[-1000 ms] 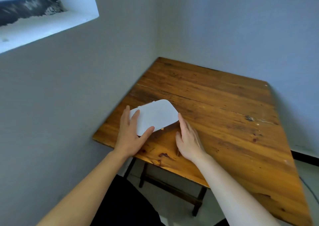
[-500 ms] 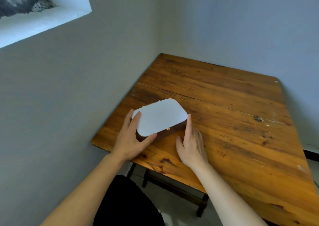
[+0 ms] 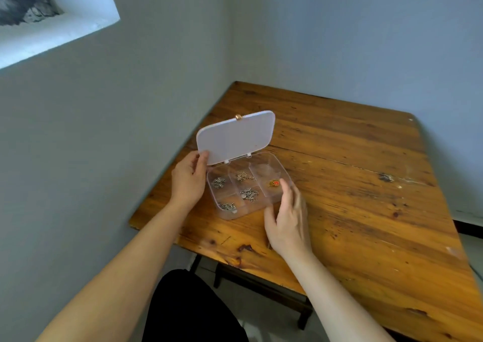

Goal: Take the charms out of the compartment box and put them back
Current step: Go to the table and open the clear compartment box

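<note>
A clear plastic compartment box (image 3: pixel 286 174) lies open near the table's left front corner. Its frosted lid (image 3: pixel 235 136) stands raised, with a small gold clasp on its top edge. My left hand (image 3: pixel 188 178) pinches the lid's lower left corner. Silver charms (image 3: pixel 218 182) sit in the left compartments, with more silver charms (image 3: pixel 249 194) in the middle ones. A red and gold charm (image 3: pixel 274 183) lies in the right compartment. My right hand (image 3: pixel 288 218) hovers at the box's right front corner, fingers apart, fingertips near the rim.
The wooden table (image 3: pixel 366 198) stands in a room corner, grey walls on the left and behind. A window ledge (image 3: pixel 60 28) is high on the left wall. My dark-clothed lap (image 3: pixel 190 310) is below the table's front edge.
The lid, shut half a second ago, has swung up and stands open. My left hand moved to the lid's corner. My right hand came off the box's front side.
</note>
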